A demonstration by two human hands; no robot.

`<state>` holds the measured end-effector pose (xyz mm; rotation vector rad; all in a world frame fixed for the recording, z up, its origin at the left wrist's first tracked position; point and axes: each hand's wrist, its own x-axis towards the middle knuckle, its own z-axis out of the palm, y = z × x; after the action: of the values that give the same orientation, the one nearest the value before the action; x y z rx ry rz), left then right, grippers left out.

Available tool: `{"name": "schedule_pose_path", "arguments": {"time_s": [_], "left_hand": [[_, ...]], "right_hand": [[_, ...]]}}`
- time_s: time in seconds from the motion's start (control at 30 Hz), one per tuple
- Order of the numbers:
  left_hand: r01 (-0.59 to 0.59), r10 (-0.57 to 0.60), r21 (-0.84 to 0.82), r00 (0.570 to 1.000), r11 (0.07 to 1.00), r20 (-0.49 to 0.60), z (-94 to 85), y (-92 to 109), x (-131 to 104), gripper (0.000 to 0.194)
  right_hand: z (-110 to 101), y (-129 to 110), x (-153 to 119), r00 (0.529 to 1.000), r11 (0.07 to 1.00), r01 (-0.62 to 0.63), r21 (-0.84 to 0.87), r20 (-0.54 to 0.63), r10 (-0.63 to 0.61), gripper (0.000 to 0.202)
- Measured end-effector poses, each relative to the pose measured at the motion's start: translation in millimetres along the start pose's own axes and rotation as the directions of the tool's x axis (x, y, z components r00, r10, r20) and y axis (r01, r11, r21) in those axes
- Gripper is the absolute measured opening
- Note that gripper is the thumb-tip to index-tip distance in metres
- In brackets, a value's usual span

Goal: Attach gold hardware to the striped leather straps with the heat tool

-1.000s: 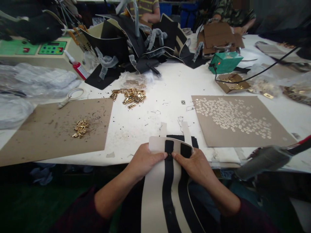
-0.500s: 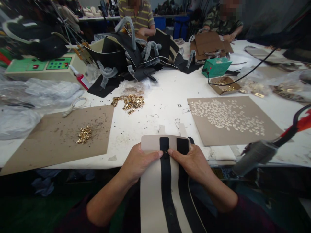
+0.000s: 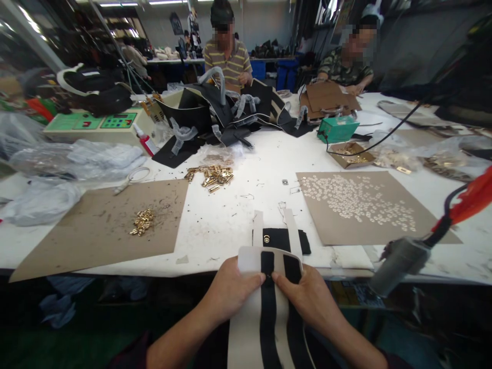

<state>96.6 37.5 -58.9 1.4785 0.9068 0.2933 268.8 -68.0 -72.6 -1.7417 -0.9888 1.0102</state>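
Observation:
A cream panel with two black stripes [image 3: 246,318] hangs over the table's front edge toward my lap. My left hand [image 3: 234,287] grips its left side, and my right hand [image 3: 307,289] grips the right side. Both thumbs press on the left black stripe near the panel's top, almost meeting at a small dark spot. The fingers beneath the panel are hidden. Just beyond the panel's top edge lies a black piece [image 3: 277,239] with a small gold fitting [image 3: 266,239] and two pale strips across it.
Brown boards hold gold parts [image 3: 142,222] at left and small pale rings [image 3: 346,195] at right. More gold pieces [image 3: 217,175] lie mid-table. Black bag parts [image 3: 192,110] are piled behind, near a green box [image 3: 338,129]. A grey tool [image 3: 400,264] stands at front right. Two people sit across.
The view has tilted up, so the scene sits lower and more of the people shows. The panel and both hands appear nearer to me, uncovering the black piece with the gold fitting.

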Motion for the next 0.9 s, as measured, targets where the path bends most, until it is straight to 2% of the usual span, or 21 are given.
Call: {"name": "schedule_pose_path", "arguments": {"time_s": [0.17, 0.33, 0.43, 0.63, 0.9], "left_hand": [[0.002, 0.002, 0.092, 0.999, 0.996, -0.034, -4.9, 9.8, 8.2, 0.025], [-0.009, 0.023, 0.122, 0.993, 0.993, -0.112, -15.4, 19.9, 42.3, 0.025], [-0.03, 0.044, 0.125, 0.993, 0.992, -0.106, -18.9, 17.2, 59.6, 0.025], [0.005, 0.005, 0.117, 0.996, 0.993, -0.091, -20.6, 9.2, 72.0, 0.024], [-0.017, 0.026, 0.145, 0.998, 0.989, -0.066, -22.0, 6.3, 79.4, 0.023]], "right_hand": [[-0.1, -3.7, 10.3, 0.998, 0.993, 0.047, -0.108, -0.042, -0.052, 0.034], [-10.1, -18.0, 47.0, 0.992, 0.94, 0.042, -0.339, -0.095, -0.078, 0.027], [-12.9, -19.7, 62.8, 0.993, 0.893, 0.018, -0.45, -0.098, -0.069, 0.025], [-12.8, -22.6, 73.7, 0.998, 0.857, -0.022, -0.514, -0.068, -0.015, 0.021], [-10.8, -18.3, 79.7, 0.997, 0.819, -0.022, -0.574, -0.068, -0.021, 0.022]]}}
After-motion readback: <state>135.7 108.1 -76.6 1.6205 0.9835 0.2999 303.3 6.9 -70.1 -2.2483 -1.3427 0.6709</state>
